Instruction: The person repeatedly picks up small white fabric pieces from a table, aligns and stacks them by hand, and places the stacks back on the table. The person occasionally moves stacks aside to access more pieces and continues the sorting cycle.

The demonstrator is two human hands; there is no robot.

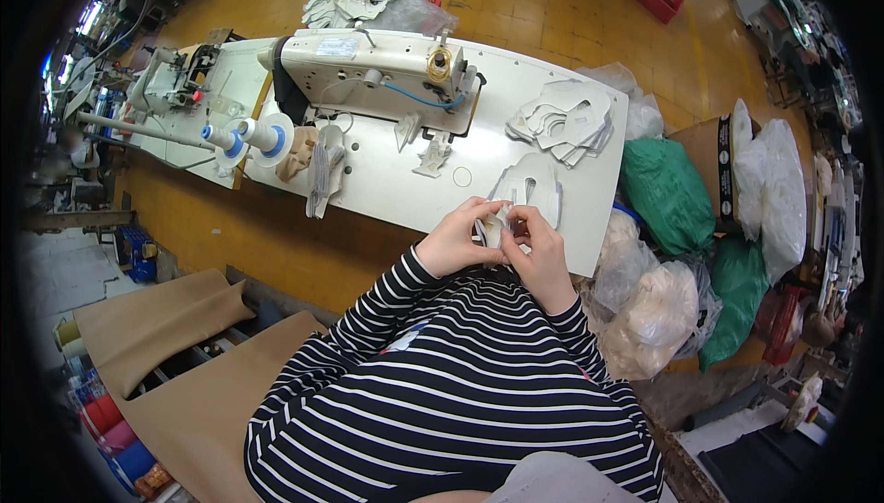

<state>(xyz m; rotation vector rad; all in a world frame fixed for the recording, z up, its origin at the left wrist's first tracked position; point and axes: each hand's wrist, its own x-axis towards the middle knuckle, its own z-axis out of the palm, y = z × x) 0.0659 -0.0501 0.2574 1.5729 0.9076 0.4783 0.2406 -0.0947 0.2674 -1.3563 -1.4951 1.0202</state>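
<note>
Close to my body, at the front edge of the white sewing table (pixel 405 192), both hands meet around a small bundle of pale cut pieces (pixel 494 225). My left hand (pixel 458 239) is closed on its left side, fingers curled over the top. From the right, my right hand (pixel 537 250) pinches the same bundle with thumb and fingers. My fingers cover much of it, and its exact kind is hard to make out. Just beyond lies a stack of white shoe-upper pieces (pixel 539 183). Another stack of such pieces (pixel 566 118) spreads out farther back on the right.
An industrial sewing machine (pixel 368 70) stands across the table. Left of it are white thread cones (pixel 266 138) and a hanging bundle of grey pieces (pixel 321 172). Green bags (pixel 668 195) and clear plastic bags (pixel 652 314) crowd the right side. Brown sheets (pixel 221 402) lie at the lower left.
</note>
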